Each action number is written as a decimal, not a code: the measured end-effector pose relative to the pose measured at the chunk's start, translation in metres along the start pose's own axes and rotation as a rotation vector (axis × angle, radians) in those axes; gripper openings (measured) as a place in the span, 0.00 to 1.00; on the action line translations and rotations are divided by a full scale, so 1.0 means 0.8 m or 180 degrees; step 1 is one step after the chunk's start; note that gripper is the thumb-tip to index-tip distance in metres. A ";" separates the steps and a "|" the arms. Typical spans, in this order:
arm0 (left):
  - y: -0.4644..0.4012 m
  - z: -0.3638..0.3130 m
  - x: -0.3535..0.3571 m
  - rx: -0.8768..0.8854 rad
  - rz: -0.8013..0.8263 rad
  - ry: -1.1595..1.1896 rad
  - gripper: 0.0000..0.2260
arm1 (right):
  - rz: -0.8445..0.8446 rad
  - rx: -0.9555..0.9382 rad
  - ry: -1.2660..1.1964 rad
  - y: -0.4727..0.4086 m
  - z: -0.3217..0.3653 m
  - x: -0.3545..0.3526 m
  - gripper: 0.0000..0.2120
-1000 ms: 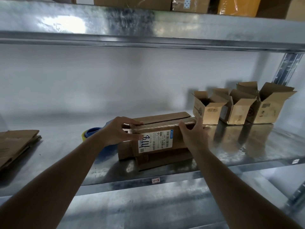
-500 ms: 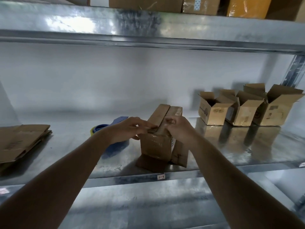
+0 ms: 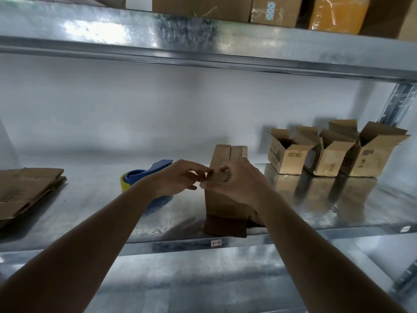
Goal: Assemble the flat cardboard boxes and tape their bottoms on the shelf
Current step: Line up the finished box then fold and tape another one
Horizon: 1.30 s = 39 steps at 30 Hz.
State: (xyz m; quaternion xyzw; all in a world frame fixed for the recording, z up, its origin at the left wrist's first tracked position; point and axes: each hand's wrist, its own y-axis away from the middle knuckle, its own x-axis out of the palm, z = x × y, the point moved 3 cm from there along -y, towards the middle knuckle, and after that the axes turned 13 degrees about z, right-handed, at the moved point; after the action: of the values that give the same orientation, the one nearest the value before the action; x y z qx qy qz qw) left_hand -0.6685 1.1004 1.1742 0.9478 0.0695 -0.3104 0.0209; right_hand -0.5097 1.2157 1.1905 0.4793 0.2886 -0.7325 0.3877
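Your left hand and right hand pinch upright brown cardboard box flaps at 12 o'clock; loosen grip, flaps spring apart.

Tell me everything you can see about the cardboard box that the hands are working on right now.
The cardboard box is plain brown corrugated card, worn and creased. It stands upright near the front edge of the metal shelf, with two top flaps folded shut to meet at a seam and a lower flap splayed out on the shelf. The right hand lies over its upper front; the left hand pinches something at its top left corner, too small to identify.
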 end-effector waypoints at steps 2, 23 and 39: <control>-0.002 0.005 -0.002 -0.0037 -0.0116 0.0146 0.21 | 0.0062 0.0153 0.0345 0.008 -0.003 0.004 0.43; -0.058 0.040 0.028 -0.0562 0.0118 -0.1254 0.24 | -0.0045 0.0328 0.0960 0.030 -0.044 -0.005 0.21; -0.075 0.060 0.033 -0.0731 -0.0254 -0.1590 0.13 | -0.0418 0.0820 0.1321 0.040 -0.091 -0.012 0.29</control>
State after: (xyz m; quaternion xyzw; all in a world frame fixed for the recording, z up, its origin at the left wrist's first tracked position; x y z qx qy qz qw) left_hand -0.6845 1.1589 1.1202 0.8299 0.1343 -0.5251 0.1324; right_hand -0.4456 1.2594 1.1702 0.6452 0.2968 -0.6728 0.2075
